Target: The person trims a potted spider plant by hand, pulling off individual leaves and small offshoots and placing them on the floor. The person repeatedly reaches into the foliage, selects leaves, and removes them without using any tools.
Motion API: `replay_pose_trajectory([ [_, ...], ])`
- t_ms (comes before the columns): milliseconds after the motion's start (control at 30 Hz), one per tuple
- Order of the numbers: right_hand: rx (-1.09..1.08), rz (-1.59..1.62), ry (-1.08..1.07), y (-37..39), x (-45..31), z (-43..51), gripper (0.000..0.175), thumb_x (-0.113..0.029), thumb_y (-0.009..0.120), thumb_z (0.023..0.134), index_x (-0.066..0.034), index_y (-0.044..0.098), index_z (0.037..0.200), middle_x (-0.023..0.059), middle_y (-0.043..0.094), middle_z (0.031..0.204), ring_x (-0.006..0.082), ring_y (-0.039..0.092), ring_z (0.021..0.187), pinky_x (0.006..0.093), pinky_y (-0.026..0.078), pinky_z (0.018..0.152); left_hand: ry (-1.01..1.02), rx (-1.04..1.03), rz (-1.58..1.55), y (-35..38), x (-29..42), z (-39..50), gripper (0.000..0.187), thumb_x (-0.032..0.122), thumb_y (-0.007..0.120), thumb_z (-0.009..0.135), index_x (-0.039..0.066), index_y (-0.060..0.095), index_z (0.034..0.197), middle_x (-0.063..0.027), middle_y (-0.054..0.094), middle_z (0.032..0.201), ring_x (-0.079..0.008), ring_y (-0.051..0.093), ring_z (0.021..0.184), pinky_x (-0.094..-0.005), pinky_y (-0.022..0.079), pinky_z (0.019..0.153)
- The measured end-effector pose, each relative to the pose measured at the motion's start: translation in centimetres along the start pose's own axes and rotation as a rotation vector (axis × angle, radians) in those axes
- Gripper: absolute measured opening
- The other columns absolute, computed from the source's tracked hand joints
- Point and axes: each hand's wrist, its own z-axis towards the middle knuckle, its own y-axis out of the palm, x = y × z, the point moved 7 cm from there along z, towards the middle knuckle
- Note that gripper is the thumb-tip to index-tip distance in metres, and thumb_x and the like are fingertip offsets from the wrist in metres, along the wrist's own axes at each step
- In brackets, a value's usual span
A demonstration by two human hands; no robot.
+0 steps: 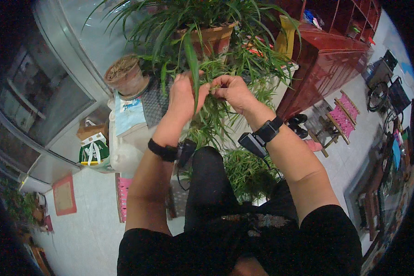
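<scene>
A large spider plant [207, 17] with long arching leaves grows in a terracotta pot [212, 39] ahead of me. Its trailing plantlets [207, 127] hang down in front. My left hand [186, 91] is among them, its thumb and finger pinching a thin piece of the foliage; one broad leaf passes in front of this hand. From the other side, the fingertips of my right hand [233, 91] pinch the same bit of greenery, almost touching the left fingertips. What exactly lies between the fingertips is too small to tell. Both wrists wear black straps with small devices.
A smaller clay pot [124, 76] with dry stalks stands at the left beside a window. A red-brown wooden cabinet [310, 72] rises at the right. Beyond it are a pink-seated folding stool [343, 115] and black shoes [296, 126]. More foliage [250, 172] lies low between my knees.
</scene>
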Motion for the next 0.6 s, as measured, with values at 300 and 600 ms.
replay_pose_trajectory([
  [300, 0.007, 0.012, 0.078, 0.0, 0.0, -0.4, 0.007, 0.0, 0.057, 0.078, -0.0011, 0.061, 0.084, 0.0019, 0.058, 0.071, 0.0097, 0.052, 0.058, 0.023, 0.043, 0.053, -0.771, -0.249, -0.837, 6.9, -7.5, -1.2, 0.01, 0.001, 0.064, 0.069, -0.001, 0.057, 0.063, -0.0032, 0.055, 0.061, -0.0105, 0.049, 0.055, -0.0256, 0.037, 0.049],
  [600, 0.079, -0.086, -0.004, 0.6, 0.8, 0.6, 0.006, -0.001, 0.054, 0.077, -0.0037, 0.056, 0.072, 0.0004, 0.053, 0.062, 0.0082, 0.045, 0.051, 0.0232, 0.034, 0.045, -0.85, -0.199, -0.935, 8.2, -9.9, -1.7, 0.017, -0.003, 0.062, 0.069, 0.004, 0.049, 0.06, -0.0006, 0.048, 0.061, -0.0117, 0.048, 0.055, -0.0263, 0.035, 0.049],
])
